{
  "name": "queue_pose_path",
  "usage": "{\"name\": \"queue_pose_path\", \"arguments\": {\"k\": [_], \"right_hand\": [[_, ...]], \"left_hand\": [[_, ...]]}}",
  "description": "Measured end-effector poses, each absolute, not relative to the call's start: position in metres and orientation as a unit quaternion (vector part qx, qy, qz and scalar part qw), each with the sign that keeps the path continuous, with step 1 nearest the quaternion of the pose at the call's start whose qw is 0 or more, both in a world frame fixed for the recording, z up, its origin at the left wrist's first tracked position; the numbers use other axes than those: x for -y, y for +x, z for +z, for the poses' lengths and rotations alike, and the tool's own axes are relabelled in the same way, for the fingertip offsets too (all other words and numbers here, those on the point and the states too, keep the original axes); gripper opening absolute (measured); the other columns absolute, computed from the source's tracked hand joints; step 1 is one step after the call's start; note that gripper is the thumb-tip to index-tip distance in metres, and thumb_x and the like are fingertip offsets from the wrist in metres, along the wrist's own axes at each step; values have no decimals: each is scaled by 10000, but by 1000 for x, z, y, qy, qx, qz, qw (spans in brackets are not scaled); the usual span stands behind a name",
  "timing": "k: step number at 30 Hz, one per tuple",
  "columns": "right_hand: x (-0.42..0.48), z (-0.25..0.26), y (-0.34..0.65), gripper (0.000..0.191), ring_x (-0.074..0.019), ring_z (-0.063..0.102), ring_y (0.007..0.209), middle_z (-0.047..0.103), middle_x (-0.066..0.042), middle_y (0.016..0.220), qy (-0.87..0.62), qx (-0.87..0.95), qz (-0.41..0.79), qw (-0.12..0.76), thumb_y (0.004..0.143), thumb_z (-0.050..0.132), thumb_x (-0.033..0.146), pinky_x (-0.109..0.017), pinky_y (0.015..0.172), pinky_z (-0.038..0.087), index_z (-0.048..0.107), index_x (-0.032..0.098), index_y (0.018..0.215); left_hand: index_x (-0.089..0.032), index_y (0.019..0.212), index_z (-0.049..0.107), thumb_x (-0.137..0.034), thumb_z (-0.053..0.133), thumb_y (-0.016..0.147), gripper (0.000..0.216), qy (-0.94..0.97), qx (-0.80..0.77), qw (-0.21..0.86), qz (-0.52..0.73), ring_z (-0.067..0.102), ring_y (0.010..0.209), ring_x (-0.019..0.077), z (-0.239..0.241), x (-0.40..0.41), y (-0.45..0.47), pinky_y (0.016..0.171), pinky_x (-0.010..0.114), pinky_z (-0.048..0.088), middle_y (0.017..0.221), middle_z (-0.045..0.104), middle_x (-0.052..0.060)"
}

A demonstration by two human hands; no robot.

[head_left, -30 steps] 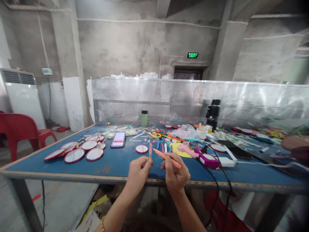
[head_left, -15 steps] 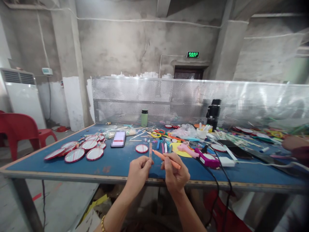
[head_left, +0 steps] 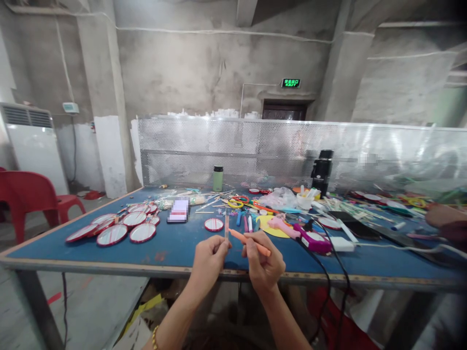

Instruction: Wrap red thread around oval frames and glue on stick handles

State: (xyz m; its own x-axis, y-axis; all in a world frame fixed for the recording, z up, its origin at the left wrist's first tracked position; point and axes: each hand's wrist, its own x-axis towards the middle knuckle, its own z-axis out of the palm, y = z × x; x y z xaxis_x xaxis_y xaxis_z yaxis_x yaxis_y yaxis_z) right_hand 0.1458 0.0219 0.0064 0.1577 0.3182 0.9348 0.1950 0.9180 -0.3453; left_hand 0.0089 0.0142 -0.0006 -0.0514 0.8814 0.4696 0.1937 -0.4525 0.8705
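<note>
My left hand (head_left: 210,256) pinches the lower end of a thin flat stick (head_left: 226,224), held upright and partly coloured orange. An orange marker (head_left: 255,244) is gripped in my right hand (head_left: 267,262), its tip pointing left and close to the stick; whether it touches I cannot tell. Just behind the stick, a round white disc with a red rim (head_left: 213,224) lies on the blue table (head_left: 175,253). Several coloured markers (head_left: 245,223) lie beyond my right hand.
Red-rimmed discs (head_left: 142,233) pile up at the left beside a phone (head_left: 178,210). A green bottle (head_left: 218,179) and a black flask (head_left: 322,173) stand near the mesh panel (head_left: 204,141). A purple device (head_left: 315,239) with cables sits right. Another person's hand (head_left: 443,215) shows far right.
The orange marker and my right hand have shifted very slightly left, with the marker tip a little nearer the stick. My left hand keeps its hold on the stick.
</note>
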Motion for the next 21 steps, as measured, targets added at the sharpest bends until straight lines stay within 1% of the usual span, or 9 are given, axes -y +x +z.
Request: {"name": "queue_pose_path", "arguments": {"k": [4,11,17,21], "right_hand": [[-21,8,145,172,-140,606,620,632,-13,716,-196,658,34,726,890,547,96,-271,590,479,685,183,944],[-22,7,146,160,-118,545,544,585,6,660,-194,638,49,743,903,541,109,-262,545,451,682,176,938],[-21,8,145,184,-147,612,654,633,-17,736,-190,661,40,724,892,550,92,-282,618,480,687,191,966],[-23,6,145,163,-134,599,602,619,-6,708,-206,649,37,731,893,554,106,-267,579,472,683,188,952]], "left_hand": [[-144,752,658,-349,515,869,276,624,-432,297,579,366,403,79,0,-13,9,443,198,271,443,416,-80],[-149,750,657,-356,518,870,277,621,-431,296,584,362,409,77,1,-13,9,449,195,274,444,413,-81],[-150,755,657,-347,510,869,271,626,-434,290,580,359,407,77,0,-14,8,444,196,260,447,419,-79],[-153,765,666,-351,513,875,273,624,-438,289,579,352,399,78,-2,-14,7,442,199,255,433,411,-81]]}}
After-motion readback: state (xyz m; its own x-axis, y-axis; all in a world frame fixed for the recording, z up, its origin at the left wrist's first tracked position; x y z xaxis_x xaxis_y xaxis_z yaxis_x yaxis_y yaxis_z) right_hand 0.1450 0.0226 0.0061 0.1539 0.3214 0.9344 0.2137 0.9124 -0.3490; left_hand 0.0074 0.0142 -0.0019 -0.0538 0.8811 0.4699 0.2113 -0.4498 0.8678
